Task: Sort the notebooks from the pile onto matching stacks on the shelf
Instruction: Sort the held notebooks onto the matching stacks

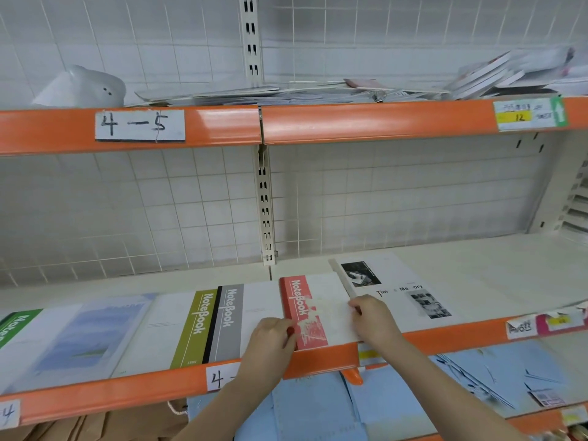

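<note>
Two hands on one red notebook, middle shelf

Head view. Landmark: red notebook (pixel 310 313), lying flat at the front edge of the middle shelf (pixel 477 268), cover scuffed white.
- Left hand (pixel 270 340): at the red notebook's left edge, fingers curled against its spine side, gripping it.
- Right hand (pixel 372 319): at its right edge, fingers curled onto the cover, holding it.
- Left of the red notebook, touching: grey notebook (pixel 230 323); then olive-green notebook (pixel 195 329); further left, pale blue landscape notebook (pixel 86 338); furthest left, bright green notebook (pixel 12 326), partly out of frame.
- Right of the red notebook, partly under it: white photo-cover notebook (pixel 410 297).
- Above: upper shelf with a loose pile of notebooks (pixel 483 78) and label "4-5" (pixel 140 125).
- Below: light blue sheets (pixel 397 396) on the lower shelf.
</note>
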Tool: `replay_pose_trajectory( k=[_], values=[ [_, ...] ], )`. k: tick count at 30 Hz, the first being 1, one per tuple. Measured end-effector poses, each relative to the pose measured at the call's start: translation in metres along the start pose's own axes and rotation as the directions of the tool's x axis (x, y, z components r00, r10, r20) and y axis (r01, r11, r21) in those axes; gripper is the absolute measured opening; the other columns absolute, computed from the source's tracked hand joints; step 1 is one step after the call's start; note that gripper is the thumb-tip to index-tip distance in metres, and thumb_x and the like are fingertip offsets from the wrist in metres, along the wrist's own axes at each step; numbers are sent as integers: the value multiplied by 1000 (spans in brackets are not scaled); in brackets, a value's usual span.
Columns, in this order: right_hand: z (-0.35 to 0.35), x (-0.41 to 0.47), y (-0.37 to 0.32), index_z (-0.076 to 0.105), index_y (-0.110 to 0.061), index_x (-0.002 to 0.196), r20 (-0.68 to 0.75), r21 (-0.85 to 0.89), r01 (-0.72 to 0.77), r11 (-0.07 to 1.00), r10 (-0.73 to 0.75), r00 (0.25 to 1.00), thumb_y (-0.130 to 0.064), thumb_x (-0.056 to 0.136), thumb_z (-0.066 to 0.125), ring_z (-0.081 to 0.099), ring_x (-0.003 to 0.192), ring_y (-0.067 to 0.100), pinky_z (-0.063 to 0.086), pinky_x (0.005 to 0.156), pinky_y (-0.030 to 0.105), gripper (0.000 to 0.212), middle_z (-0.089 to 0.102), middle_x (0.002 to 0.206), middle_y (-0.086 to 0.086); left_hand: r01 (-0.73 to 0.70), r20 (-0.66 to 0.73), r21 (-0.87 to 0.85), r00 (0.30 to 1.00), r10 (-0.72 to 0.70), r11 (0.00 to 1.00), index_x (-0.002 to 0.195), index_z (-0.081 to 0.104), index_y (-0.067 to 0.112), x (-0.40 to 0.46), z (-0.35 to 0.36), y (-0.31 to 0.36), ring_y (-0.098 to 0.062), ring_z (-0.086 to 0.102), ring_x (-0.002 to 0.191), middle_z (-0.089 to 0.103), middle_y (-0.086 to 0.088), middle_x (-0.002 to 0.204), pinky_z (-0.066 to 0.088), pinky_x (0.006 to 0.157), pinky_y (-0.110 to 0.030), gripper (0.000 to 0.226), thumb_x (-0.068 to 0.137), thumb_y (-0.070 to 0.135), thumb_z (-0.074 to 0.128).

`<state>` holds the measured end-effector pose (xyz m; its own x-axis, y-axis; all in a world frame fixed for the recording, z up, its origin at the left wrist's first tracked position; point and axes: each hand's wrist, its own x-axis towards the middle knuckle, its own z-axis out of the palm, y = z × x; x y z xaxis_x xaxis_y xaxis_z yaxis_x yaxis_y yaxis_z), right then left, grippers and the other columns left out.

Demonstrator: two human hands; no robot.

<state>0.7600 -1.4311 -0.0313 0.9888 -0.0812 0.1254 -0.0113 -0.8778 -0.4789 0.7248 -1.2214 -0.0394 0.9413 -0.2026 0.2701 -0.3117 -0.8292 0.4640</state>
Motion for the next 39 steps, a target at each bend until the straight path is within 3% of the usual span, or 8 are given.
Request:
replay_pose_trajectory(
  k=[2, 4, 7, 9, 12, 16, 23, 39],
  values=[
    [1, -1, -1, 66, 0, 112, -10, 6, 9, 1000, -9, 1000, 4, 91, 40, 57, 104, 27, 45, 84, 27, 34, 63, 113, 15, -24, -14, 24, 1000, 25, 999, 127, 57, 16, -2, 1, 0, -12, 47, 119, 58, 0, 127, 35, 98, -18, 31, 101, 26, 45],
    [3, -2, -3, 68, -1, 93, -13, 14, -15, 1000, 15, 1000, 6, 88, 39, 58, 94, 29, 45, 71, 26, 31, 63, 97, 13, -36, -20, 41, 999, 37, 999, 128, 56, 17, -3, 1, 0, -11, 45, 121, 57, 2, 129, 33, 99, -17, 31, 101, 27, 43],
    [8, -3, -4, 38, -12, 58, -45, -54, -9, 998, 7, 999, 10, 83, 36, 48, 78, 26, 27, 50, 22, 34, 41, 69, 5, -43, -21, 80, 999, 45, 996, 130, 53, 20, -2, 1, 0, -9, 43, 123, 55, 5, 132, 31, 100, -16, 32, 101, 30, 42],
    [10, -7, -7, 42, -10, 65, -76, -75, -6, 997, 0, 997, 10, 83, 35, 41, 77, 23, 26, 56, 27, 28, 44, 78, 8, -41, -4, 124, 999, 42, 991, 133, 50, 23, -2, 0, 0, -8, 41, 125, 52, 7, 136, 29, 102, -17, 35, 101, 35, 41],
    [13, -10, -11, 59, -4, 97, -107, -141, -19, 990, 4, 994, 6, 88, 35, 35, 83, 21, 29, 67, 25, 28, 56, 101, 12, -69, 67, 196, 996, 57, 978, 142, 40, 25, -5, 0, -1, -9, 33, 133, 42, 9, 145, 22, 109, -22, 52, 96, 51, 42],
    [14, -9, -13, 56, -5, 112, -113, -183, -23, 983, 2, 994, 2, 92, 34, 45, 100, 23, 35, 72, 25, 31, 56, 116, 9, -73, 114, 247, 992, 46, 966, 147, 30, 26, -6, -1, 0, -11, 24, 139, 31, 8, 151, 16, 113, -25, 62, 94, 57, 40],
    [14, -12, -13, 54, -7, 117, -126, -228, -1, 974, -28, 992, -3, 94, 33, 45, 108, 24, 38, 82, 27, 32, 56, 121, 7, -57, 122, 210, 992, 32, 976, 146, 32, 24, -4, 0, 0, -13, 28, 136, 35, 5, 149, 20, 112, -28, 56, 97, 50, 41],
    [7, -16, -23, 54, -12, 123, -166, -321, -5, 947, -51, 985, -15, 96, 36, 48, 107, 23, 43, 78, 31, 33, 57, 121, 4, -81, 67, 64, 995, 76, 995, 135, 47, 21, -4, -10, -7, -10, 41, 125, 47, 3, 138, 33, 104, -21, 37, 102, 33, 38]
  ],
)
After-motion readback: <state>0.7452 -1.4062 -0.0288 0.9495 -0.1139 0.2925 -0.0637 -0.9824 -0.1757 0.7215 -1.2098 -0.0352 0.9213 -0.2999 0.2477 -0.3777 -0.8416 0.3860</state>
